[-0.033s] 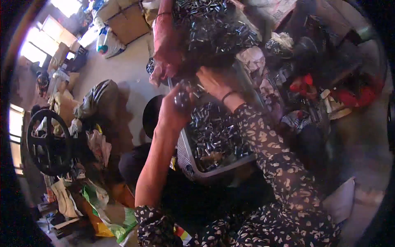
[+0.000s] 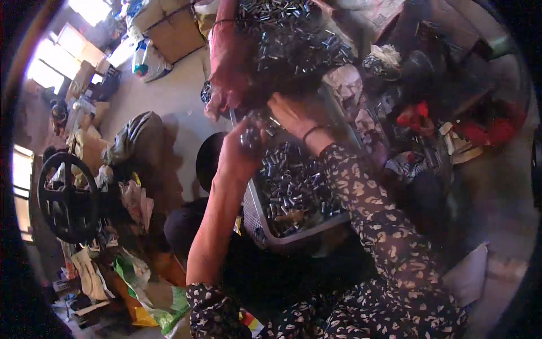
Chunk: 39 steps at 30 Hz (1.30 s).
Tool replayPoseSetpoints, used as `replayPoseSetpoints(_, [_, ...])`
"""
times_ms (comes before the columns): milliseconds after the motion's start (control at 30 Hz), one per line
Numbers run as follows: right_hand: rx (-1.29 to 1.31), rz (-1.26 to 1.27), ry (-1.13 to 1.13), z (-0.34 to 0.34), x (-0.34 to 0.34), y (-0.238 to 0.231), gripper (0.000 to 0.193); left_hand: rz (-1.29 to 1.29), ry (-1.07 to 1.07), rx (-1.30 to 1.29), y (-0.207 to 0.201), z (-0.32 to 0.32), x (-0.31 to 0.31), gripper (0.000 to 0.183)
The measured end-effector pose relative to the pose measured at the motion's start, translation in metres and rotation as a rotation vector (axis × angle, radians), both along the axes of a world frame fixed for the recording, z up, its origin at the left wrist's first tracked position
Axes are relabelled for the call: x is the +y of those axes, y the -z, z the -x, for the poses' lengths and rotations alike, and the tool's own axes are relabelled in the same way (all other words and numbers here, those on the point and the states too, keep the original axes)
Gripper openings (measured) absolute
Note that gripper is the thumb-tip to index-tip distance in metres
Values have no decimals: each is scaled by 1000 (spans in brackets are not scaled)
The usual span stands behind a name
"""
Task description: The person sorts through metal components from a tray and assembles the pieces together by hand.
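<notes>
Metal parts: a heap of small shiny steel cylinders (image 2: 293, 186) fills a grey plastic basket (image 2: 255, 221) set on the floor in front of the person.
Left hand (image 2: 240, 151): raised over the basket's near-left rim, fingers curled around a few of the small cylinders; the grip looks closed on them.
Right hand (image 2: 291, 116): held just beyond the left hand, above the far end of the basket, a dark band on the wrist; whether its fingers hold anything cannot be told.
Hands together: close to each other, not clearly touching.
Upper heap: more of the same cylinders lie piled in a reddish mesh sack (image 2: 228, 62) behind the hands.
Surroundings: black spoked wheel (image 2: 68, 195) far left, brown cardboard boxes (image 2: 169, 25) at top, green plastic bag (image 2: 164, 305) by the left elbow.
</notes>
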State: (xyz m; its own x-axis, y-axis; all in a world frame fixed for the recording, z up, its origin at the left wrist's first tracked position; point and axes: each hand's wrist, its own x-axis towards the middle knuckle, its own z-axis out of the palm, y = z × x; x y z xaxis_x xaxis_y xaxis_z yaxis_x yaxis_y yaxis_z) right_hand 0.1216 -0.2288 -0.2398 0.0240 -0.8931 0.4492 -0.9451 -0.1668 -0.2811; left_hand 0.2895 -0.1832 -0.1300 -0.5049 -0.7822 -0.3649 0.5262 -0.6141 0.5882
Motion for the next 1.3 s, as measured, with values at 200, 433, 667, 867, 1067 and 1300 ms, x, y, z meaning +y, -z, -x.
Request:
replayPoseSetpoints(200, [-14,-64,138,23,30,-18,14,-279,-6,148,-10,22,7,15])
replayPoseSetpoints(433, [-590,-58,119,67,118,-65,12,372,199,-310,12,41,6,25])
replayPoseSetpoints(667, [-1381,-149,62,96,180,-85,19,1049,210,-1130,46,99,-1,19])
replayPoseSetpoints(867, [-1894,-160,-51,103,191,-99,21,1335,139,-1411,60,142,-13,21])
replayPoseSetpoints(1067, [-1893,-115,-94,107,192,-96,22,1745,162,-1536,79,182,-31,10])
replayPoseSetpoints(1300, [-1782,-170,-84,106,190,-101,26,2046,217,-1628,84,189,-42,10])
